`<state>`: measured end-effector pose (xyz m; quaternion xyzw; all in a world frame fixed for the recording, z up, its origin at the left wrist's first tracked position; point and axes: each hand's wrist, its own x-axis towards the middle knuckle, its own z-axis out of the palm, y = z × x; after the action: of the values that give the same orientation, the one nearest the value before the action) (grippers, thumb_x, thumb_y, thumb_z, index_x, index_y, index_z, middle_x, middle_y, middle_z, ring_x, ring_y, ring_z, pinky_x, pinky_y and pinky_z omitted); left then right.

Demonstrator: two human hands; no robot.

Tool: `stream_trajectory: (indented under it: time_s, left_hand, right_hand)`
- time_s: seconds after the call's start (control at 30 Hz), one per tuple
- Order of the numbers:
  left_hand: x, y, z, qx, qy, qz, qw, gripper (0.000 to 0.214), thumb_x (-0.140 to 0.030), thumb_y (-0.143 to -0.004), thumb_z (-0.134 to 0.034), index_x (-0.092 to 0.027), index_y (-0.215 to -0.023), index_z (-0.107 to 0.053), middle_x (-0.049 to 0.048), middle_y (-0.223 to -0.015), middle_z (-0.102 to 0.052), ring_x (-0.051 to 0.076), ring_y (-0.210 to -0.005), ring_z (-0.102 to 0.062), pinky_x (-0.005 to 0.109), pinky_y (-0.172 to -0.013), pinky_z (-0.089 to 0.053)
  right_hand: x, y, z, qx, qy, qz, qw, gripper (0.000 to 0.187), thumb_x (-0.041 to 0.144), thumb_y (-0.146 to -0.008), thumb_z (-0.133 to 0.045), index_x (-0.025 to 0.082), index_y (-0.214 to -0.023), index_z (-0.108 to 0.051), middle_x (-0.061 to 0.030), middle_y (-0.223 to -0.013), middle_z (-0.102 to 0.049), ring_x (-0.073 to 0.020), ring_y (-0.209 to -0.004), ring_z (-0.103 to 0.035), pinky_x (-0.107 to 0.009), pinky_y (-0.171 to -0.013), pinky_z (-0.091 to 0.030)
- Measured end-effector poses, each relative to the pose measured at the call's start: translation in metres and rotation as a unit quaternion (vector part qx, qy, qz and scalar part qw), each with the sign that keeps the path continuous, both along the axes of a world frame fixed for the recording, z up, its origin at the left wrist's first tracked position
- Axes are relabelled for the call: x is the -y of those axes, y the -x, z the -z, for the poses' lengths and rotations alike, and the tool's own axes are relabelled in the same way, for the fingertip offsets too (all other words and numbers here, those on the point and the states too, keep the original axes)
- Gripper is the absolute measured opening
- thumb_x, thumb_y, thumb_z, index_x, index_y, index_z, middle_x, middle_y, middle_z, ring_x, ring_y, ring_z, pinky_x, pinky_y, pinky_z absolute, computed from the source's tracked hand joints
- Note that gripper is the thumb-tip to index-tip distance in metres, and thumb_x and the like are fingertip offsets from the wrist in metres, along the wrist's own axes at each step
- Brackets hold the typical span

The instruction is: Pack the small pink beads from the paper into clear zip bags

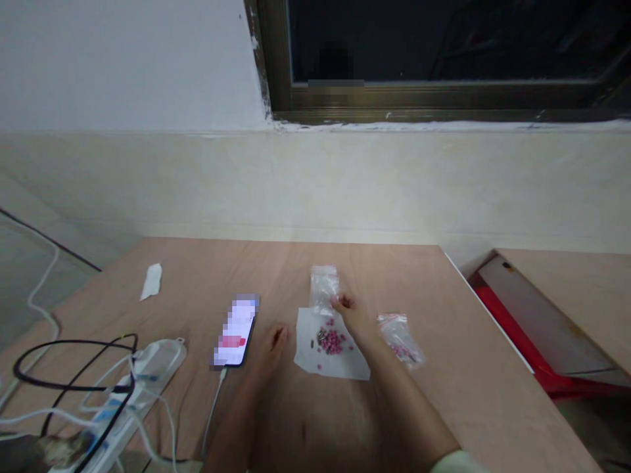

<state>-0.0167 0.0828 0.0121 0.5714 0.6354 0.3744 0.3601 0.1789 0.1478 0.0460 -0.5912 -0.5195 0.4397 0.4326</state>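
Nearest to my camera, a pale sleeve (458, 462) enters at the lower edge, and the right forearm (401, 384) runs from it across the bench (394, 276). Through the head view I see the right hand (346, 306) with bent fingers at the right edge of a clear zip bag (323, 286); I cannot tell whether they pinch the film or merely rest against it. The bag lies flat, its lower end over the top of a white paper sheet (340, 369). On this sheet is a heap of small pink pieces (332, 342), with some dark ones at its left side and a few strays around it. The left hand (277, 341) is just left of the sheet, fingers curled; from my position I cannot tell whether they enclose anything. Right of the right forearm I note a second bag (403, 341) containing pink pieces. Farther left lie a lit phone (239, 328) on a white cable (214, 401), a power strip (162, 355) among looped cords, and, behind it, a white scrap (152, 281).
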Motion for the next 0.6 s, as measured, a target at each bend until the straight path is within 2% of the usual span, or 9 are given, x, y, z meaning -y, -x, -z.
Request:
stream_trajectory:
  time_s: [0.13, 0.23, 0.33, 0.43, 0.6]
  left_hand:
    - [0.004, 0.005, 0.013, -0.053, -0.029, 0.010, 0.998, 0.021, -0.033, -0.075, -0.042, -0.017, -0.077, -0.055, 0.0049, -0.076, -0.058, 0.018, -0.074, -0.053, 0.033, -0.070, -0.043]
    - [0.007, 0.004, 0.010, -0.061, -0.022, 0.016, 0.998, 0.020, -0.032, -0.077, -0.041, -0.017, -0.079, -0.055, 0.0049, -0.078, -0.058, 0.019, -0.074, -0.053, 0.033, -0.069, -0.042]
    - [0.008, 0.004, 0.007, -0.064, -0.014, 0.021, 0.998, 0.021, -0.032, -0.078, -0.040, -0.018, -0.081, -0.054, 0.0046, -0.078, -0.058, 0.019, -0.075, -0.053, 0.032, -0.069, -0.042]
    - [0.009, 0.004, 0.005, -0.078, -0.007, 0.026, 0.997, 0.021, -0.031, -0.078, -0.040, -0.017, -0.081, -0.054, 0.0049, -0.078, -0.057, 0.019, -0.076, -0.053, 0.033, -0.069, -0.041]
    - [0.009, 0.003, 0.001, -0.082, -0.009, 0.030, 0.996, 0.020, -0.030, -0.077, -0.040, -0.017, -0.079, -0.055, 0.0049, -0.078, -0.057, 0.019, -0.076, -0.052, 0.034, -0.069, -0.041]
  right_hand:
    - [-0.059, 0.012, 0.003, 0.108, 0.003, 0.047, 0.993, 0.016, 0.027, -0.068, -0.048, 0.015, -0.058, -0.052, -0.0027, -0.058, -0.059, -0.0133, -0.056, -0.054, -0.024, -0.055, -0.038]
    - [-0.076, 0.017, 0.013, 0.148, 0.008, 0.081, 0.986, 0.012, 0.023, -0.067, -0.049, 0.015, -0.059, -0.053, -0.0067, -0.061, -0.060, -0.0157, -0.058, -0.054, -0.026, -0.055, -0.036]
    - [-0.073, 0.020, 0.018, 0.176, 0.008, 0.104, 0.979, 0.011, 0.023, -0.068, -0.049, 0.014, -0.065, -0.055, -0.0097, -0.067, -0.061, -0.0178, -0.064, -0.055, -0.027, -0.057, -0.035]
    - [-0.062, 0.020, 0.013, 0.219, 0.003, 0.124, 0.968, 0.016, 0.026, -0.070, -0.049, 0.013, -0.074, -0.057, -0.0131, -0.074, -0.061, -0.0209, -0.071, -0.055, -0.029, -0.061, -0.035]
    - [-0.021, -0.002, -0.001, 0.393, -0.039, 0.162, 0.905, 0.029, 0.031, -0.074, -0.045, 0.009, -0.089, -0.056, -0.0169, -0.086, -0.058, -0.0261, -0.082, -0.051, -0.033, -0.069, -0.032]
